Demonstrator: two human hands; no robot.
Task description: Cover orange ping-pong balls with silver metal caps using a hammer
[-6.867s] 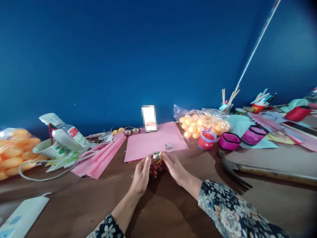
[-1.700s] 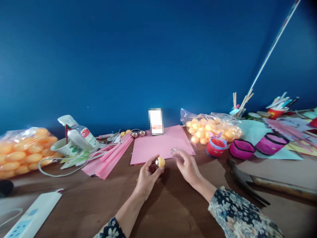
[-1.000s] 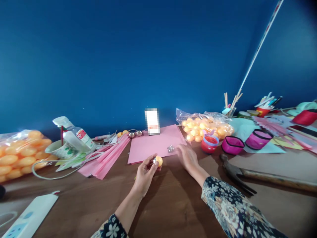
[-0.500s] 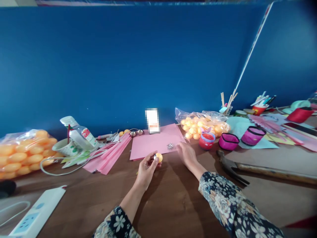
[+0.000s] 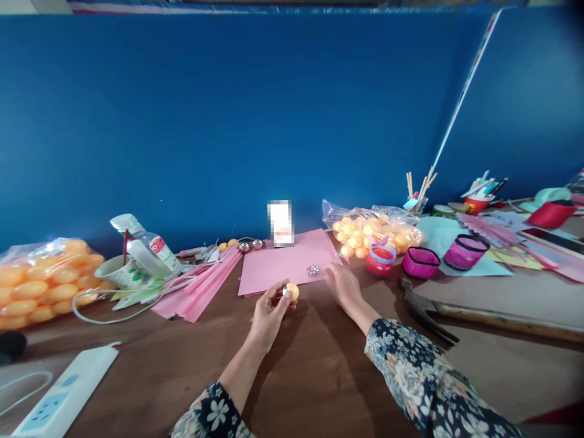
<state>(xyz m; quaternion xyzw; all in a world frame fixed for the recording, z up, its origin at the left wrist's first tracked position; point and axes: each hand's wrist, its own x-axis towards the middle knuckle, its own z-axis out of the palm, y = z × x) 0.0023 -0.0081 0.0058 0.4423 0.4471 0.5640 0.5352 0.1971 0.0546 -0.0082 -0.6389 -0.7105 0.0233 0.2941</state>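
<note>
Near the middle of the brown table, my left hand (image 5: 268, 316) pinches a small yellow-orange ball, like a table tennis ball (image 5: 292, 292), between thumb and fingers. A dark mark shows on the ball's left side. My right hand (image 5: 345, 288) is at the right edge of a pink paper sheet (image 5: 278, 267), its fingers drawn together beside a little cluster of silver pieces (image 5: 312, 271). Whatever those fingertips hold, if anything, is too small and blurred to make out.
Bags of orange balls stand left (image 5: 45, 286) and right (image 5: 365, 234). A claw hammer (image 5: 493, 316) lies right, near a red cup (image 5: 380, 261) and magenta bands (image 5: 420, 263). At left are pink strips (image 5: 201, 286), a bottle (image 5: 155, 249) and a power strip (image 5: 68, 389).
The view has shifted very slightly. My left hand still holds the ball, and my right hand stays by the silver pieces with its fingertips barely moved.
</note>
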